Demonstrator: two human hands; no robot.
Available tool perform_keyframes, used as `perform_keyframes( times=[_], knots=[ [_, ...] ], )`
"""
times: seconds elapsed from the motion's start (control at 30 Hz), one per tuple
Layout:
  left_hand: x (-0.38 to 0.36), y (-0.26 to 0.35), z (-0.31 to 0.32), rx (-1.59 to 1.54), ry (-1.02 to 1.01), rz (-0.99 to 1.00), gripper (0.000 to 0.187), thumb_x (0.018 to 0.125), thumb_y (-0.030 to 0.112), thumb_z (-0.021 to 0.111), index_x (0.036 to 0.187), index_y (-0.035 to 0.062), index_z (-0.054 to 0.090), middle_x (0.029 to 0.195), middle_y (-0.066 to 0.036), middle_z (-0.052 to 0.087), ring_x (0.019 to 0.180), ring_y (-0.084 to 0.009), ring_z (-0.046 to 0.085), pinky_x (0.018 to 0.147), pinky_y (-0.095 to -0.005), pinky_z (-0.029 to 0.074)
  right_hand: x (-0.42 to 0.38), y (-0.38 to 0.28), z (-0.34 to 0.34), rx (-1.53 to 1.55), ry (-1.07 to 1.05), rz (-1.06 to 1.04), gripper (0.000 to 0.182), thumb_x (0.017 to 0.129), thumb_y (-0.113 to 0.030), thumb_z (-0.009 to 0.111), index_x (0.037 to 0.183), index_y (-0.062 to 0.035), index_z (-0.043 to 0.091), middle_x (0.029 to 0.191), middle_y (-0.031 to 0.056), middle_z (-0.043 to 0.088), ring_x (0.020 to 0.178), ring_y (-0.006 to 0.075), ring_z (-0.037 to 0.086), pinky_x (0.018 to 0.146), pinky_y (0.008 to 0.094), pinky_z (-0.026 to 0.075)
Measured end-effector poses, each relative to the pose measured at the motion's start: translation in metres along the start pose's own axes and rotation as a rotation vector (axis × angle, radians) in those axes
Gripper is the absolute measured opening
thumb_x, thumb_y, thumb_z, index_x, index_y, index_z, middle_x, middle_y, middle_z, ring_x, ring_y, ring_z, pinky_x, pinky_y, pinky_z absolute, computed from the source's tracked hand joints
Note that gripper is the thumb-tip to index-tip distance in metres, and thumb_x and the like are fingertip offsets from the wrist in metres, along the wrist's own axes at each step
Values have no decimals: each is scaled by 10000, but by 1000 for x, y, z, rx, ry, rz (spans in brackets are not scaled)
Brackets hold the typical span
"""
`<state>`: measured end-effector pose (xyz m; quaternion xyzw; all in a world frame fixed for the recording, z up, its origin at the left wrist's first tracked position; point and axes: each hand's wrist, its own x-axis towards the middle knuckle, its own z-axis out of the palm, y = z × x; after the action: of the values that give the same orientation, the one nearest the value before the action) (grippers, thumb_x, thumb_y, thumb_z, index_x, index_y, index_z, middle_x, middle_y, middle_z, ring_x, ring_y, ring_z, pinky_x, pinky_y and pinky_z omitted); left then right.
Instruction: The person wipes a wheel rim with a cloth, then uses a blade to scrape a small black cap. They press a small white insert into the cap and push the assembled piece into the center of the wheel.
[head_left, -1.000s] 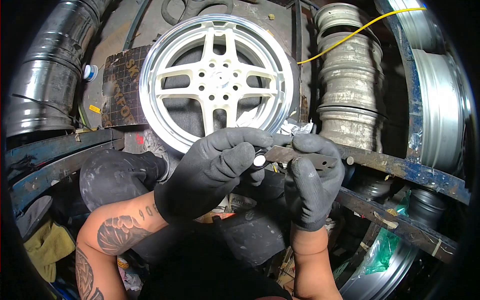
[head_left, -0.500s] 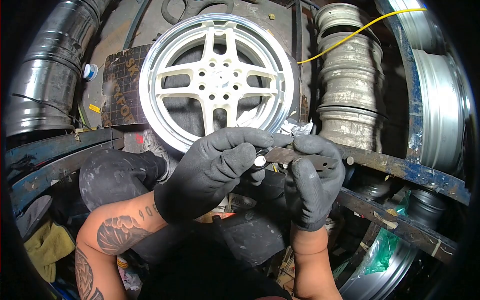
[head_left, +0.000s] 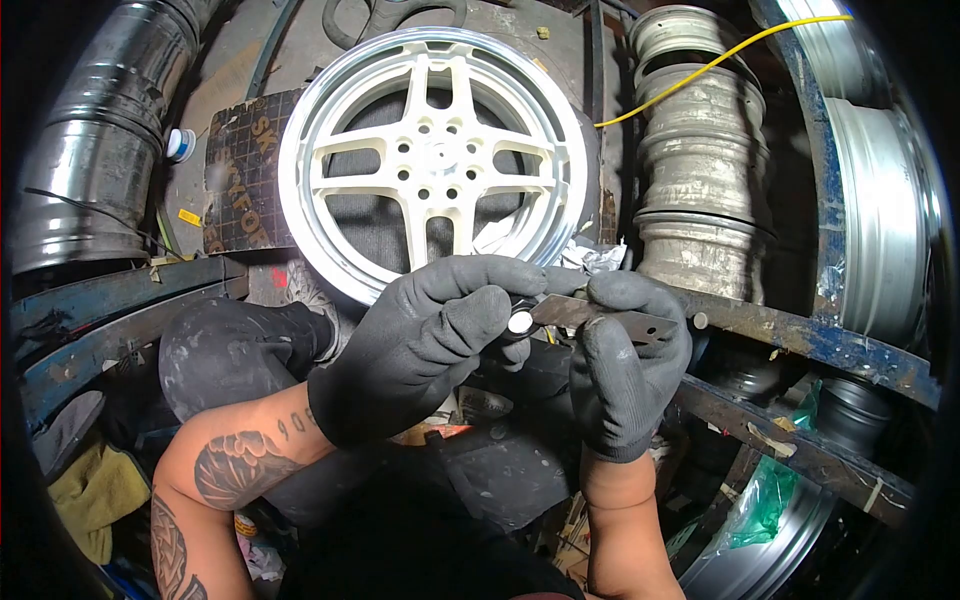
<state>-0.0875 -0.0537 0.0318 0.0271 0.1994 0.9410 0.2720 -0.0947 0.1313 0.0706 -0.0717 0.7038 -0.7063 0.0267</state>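
White paint covered the big wheel (head_left: 440, 175), with a shiny ring around it. Left of the wheel stood a row of shiny metal rims (head_left: 105, 110), then a board (head_left: 235, 180) with a line pattern, close to the wheel. Just below the wheel, the left hand (head_left: 430, 345) wore a dark glove, its grip curled round a small black thing with a white round end (head_left: 520, 322). Next came a thin metal plate (head_left: 560, 311), pinched in the right hand's (head_left: 630, 370) grip. Almost nothing had changed, so the plate's tip stayed by the white end. Right of the wheel lay dirty rims (head_left: 705, 170).
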Motion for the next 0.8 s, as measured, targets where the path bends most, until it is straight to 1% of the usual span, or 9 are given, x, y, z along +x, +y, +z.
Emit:
perform_keyframes(
  times=[0.1,0.2,0.3,0.37,0.5,0.67,0.73,0.8],
  knots=[
    [0,-2,0,-37,6,-2,333,1013,227,505,1241,-13,535,1054,-53,607,871,-94,548,813,-229,473,0,-1,0,-24,1,-2,213,861,14,553,1067,62,580,1066,213,674,971,222,660,877,341,523],
    [-1,-2,0,-3,35,-4,336,1010,233,511,1241,-10,538,1054,-59,611,871,-96,549,810,-229,472,1,-6,1,-68,-3,10,213,859,5,559,1060,70,585,1061,214,675,965,221,662,874,341,524],
    [-1,-1,0,-6,51,-28,330,1008,234,515,1232,-7,544,1075,-63,618,868,-95,551,808,-229,473,1,-7,1,-67,-4,29,215,857,-3,568,1054,78,591,1058,216,675,957,221,664,870,342,527],
    [0,2,2,50,42,-12,325,1008,234,517,1224,-7,548,1083,-65,619,865,-94,554,806,-230,475,0,-6,0,-47,1,44,216,856,-7,573,1052,83,594,1056,217,675,952,220,665,866,342,529],
    [1,1,-1,12,19,-19,320,1005,237,522,1209,-8,555,1131,-76,623,857,-89,556,797,-228,475,0,-4,0,-28,1,31,211,860,-1,568,1052,83,595,1058,218,675,948,220,666,861,339,532],
    [-1,1,0,38,60,-42,334,1005,254,524,1206,-10,557,1194,-96,619,857,-90,556,779,-229,476,0,-4,0,-38,-8,11,209,864,11,552,1057,80,589,1057,221,674,959,224,665,855,336,535],
    [0,2,0,64,49,-38,339,1005,260,522,1207,-10,556,1191,-95,620,857,-90,556,781,-233,479,-1,-5,1,-24,2,26,219,854,22,558,1063,82,583,1057,220,674,960,225,665,849,338,539],
    [2,3,1,74,34,-20,343,1006,264,520,1209,-11,554,1167,-88,622,858,-91,555,788,-238,480,-1,-5,3,-21,7,-7,223,840,36,566,1058,78,587,1055,219,675,957,223,666,837,336,541]
  ],
)
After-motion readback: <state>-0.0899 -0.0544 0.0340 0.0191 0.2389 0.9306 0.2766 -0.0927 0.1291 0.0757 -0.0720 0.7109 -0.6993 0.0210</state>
